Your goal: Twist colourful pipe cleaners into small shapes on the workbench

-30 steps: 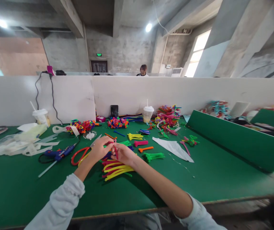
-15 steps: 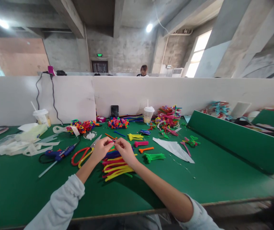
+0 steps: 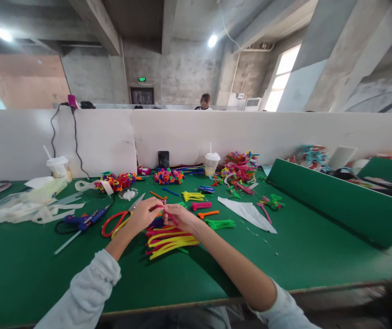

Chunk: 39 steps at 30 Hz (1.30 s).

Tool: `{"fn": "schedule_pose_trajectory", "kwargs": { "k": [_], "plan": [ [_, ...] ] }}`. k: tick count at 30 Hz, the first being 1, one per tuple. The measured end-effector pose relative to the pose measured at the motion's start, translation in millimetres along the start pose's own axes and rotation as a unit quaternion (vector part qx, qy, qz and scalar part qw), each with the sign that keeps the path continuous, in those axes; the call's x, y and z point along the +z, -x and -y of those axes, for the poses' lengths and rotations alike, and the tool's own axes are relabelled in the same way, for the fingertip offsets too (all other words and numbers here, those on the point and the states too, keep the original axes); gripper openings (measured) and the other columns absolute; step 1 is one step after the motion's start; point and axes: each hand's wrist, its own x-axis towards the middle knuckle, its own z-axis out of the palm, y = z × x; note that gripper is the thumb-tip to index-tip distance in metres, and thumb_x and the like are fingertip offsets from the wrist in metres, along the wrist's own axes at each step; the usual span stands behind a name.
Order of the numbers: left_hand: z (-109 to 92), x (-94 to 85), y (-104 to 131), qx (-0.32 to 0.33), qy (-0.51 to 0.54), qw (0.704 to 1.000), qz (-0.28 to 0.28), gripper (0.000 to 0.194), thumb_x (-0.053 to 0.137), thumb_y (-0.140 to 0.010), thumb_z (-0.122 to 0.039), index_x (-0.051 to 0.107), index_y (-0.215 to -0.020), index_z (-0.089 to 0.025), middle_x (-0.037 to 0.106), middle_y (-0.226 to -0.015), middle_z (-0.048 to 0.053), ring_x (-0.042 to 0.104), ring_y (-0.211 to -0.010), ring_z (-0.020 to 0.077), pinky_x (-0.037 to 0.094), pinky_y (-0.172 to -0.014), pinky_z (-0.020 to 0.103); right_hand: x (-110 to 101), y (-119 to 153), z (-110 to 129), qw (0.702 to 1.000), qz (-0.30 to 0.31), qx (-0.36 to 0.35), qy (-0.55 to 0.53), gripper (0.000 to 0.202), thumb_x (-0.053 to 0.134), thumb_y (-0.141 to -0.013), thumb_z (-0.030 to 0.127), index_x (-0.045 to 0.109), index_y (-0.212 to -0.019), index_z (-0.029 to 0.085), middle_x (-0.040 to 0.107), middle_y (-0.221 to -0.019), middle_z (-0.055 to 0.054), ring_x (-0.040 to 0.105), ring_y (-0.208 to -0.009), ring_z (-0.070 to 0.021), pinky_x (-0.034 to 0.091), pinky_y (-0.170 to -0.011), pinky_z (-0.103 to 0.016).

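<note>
A pink pipe cleaner is pinched between my two hands, which nearly meet at the fingertips. My left hand is closed on one part of it, and my right hand on another. Beneath them lies a pile of long yellow and red pipe cleaners, partly covered by my right hand. Scissors with red and yellow handles rest beside my left hand. Right of my hands are short shaped bundles in yellow, pink and green, with an orange piece among them.
A blue glue gun and plastic bags lie at the left. Lidded cups stand near the white partition. Colourful pipe-cleaner heaps line the back. White paper and a green divider are at the right.
The pink pipe cleaner now shows between my hands, running down by the right fingers. My right hand has turned and lies flatter. Items on the table look unmoved.
</note>
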Motion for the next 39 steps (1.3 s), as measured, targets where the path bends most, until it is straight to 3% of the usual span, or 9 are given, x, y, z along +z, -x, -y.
{"fn": "schedule_pose_trajectory", "kwargs": {
  "k": [4, 10, 13, 15, 17, 20, 25, 33, 39],
  "plan": [
    [-2, 0.8, 0, -0.073, 0.027, 0.997, -0.005, 0.015, 0.049, -0.074, -0.024, 0.060, -0.068, -0.017, 0.060, -0.065, -0.001, 0.054, -0.059, 0.0118, 0.040, -0.057, 0.021, 4, -4, -6, 0.981, -0.045, -0.105, 0.159, 0.026, 0.058, -0.070, 0.039, 0.049, -0.065, 0.015, 0.048, -0.056, 0.003, 0.041, -0.052, -0.0075, 0.032, -0.055, -0.023],
    [3, 10.7, 1, -0.207, 0.155, 0.966, -0.018, 0.016, 0.048, -0.071, -0.027, 0.054, -0.059, -0.017, 0.045, -0.046, -0.007, 0.046, -0.039, 0.0091, 0.036, -0.041, 0.020, 15, -1, -11, 0.877, -0.169, -0.251, 0.374, 0.017, 0.049, -0.076, 0.032, 0.045, -0.066, 0.019, 0.043, -0.060, 0.003, 0.036, -0.056, -0.0101, 0.026, -0.055, -0.024],
    [5, 11.3, 0, -0.180, 0.157, 0.971, -0.030, 0.016, 0.048, -0.073, -0.027, 0.056, -0.066, -0.016, 0.047, -0.049, -0.005, 0.048, -0.044, 0.0096, 0.038, -0.045, 0.020, 16, 0, -8, 0.922, -0.152, -0.203, 0.292, 0.023, 0.049, -0.076, 0.036, 0.045, -0.062, 0.018, 0.043, -0.057, 0.004, 0.037, -0.054, -0.0096, 0.029, -0.055, -0.024],
    [4, 8.8, 0, -0.127, 0.103, 0.986, -0.040, 0.015, 0.049, -0.074, -0.027, 0.059, -0.072, -0.017, 0.055, -0.058, -0.002, 0.052, -0.054, 0.0110, 0.040, -0.051, 0.021, 14, 0, -5, 0.972, -0.100, -0.127, 0.172, 0.025, 0.052, -0.074, 0.039, 0.048, -0.063, 0.017, 0.043, -0.055, 0.004, 0.038, -0.052, -0.0086, 0.032, -0.055, -0.024],
    [2, 5.7, 0, -0.062, 0.049, 0.996, -0.041, 0.015, 0.049, -0.076, -0.026, 0.061, -0.074, -0.017, 0.060, -0.070, 0.001, 0.055, -0.066, 0.0128, 0.042, -0.059, 0.022, 11, 1, -2, 0.996, -0.050, -0.057, 0.050, 0.024, 0.060, -0.068, 0.038, 0.051, -0.067, 0.016, 0.044, -0.055, 0.005, 0.042, -0.052, -0.0080, 0.036, -0.058, -0.025],
    [3, 3.3, 0, 0.015, 0.008, 0.999, -0.035, 0.015, 0.048, -0.079, -0.022, 0.061, -0.074, -0.018, 0.063, -0.077, 0.003, 0.056, -0.074, 0.0135, 0.043, -0.068, 0.024, 6, 2, 2, 0.999, 0.006, 0.015, -0.051, 0.024, 0.066, -0.064, 0.033, 0.053, -0.069, 0.015, 0.046, -0.054, 0.006, 0.045, -0.052, -0.0076, 0.039, -0.061, -0.026],
    [8, 3.8, 2, 0.081, -0.030, 0.996, -0.038, 0.013, 0.048, -0.081, -0.020, 0.061, -0.077, -0.018, 0.062, -0.077, 0.003, 0.056, -0.076, 0.0126, 0.043, -0.071, 0.023, 2, 4, 4, 0.992, 0.047, 0.068, -0.091, 0.023, 0.067, -0.065, 0.031, 0.054, -0.067, 0.013, 0.047, -0.052, 0.006, 0.047, -0.052, -0.0070, 0.041, -0.064, -0.026],
    [6, 5.5, 3, 0.089, -0.055, 0.993, -0.048, 0.013, 0.047, -0.081, -0.018, 0.060, -0.077, -0.019, 0.062, -0.078, 0.003, 0.056, -0.075, 0.0127, 0.043, -0.069, 0.023, 7, 2, 0, 0.991, 0.004, 0.044, -0.126, 0.018, 0.067, -0.062, 0.026, 0.054, -0.067, 0.014, 0.046, -0.053, 0.006, 0.044, -0.053, -0.0060, 0.040, -0.066, -0.025],
    [0, 10.6, 4, 0.038, -0.090, 0.991, -0.094, 0.014, 0.045, -0.080, -0.020, 0.059, -0.075, -0.018, 0.059, -0.071, 0.002, 0.054, -0.067, 0.0124, 0.041, -0.061, 0.022, 16, -1, -5, 0.989, -0.080, -0.126, -0.024, 0.016, 0.064, -0.065, 0.028, 0.053, -0.064, 0.016, 0.046, -0.056, 0.005, 0.040, -0.054, -0.0065, 0.031, -0.056, -0.021]
  ]
}}
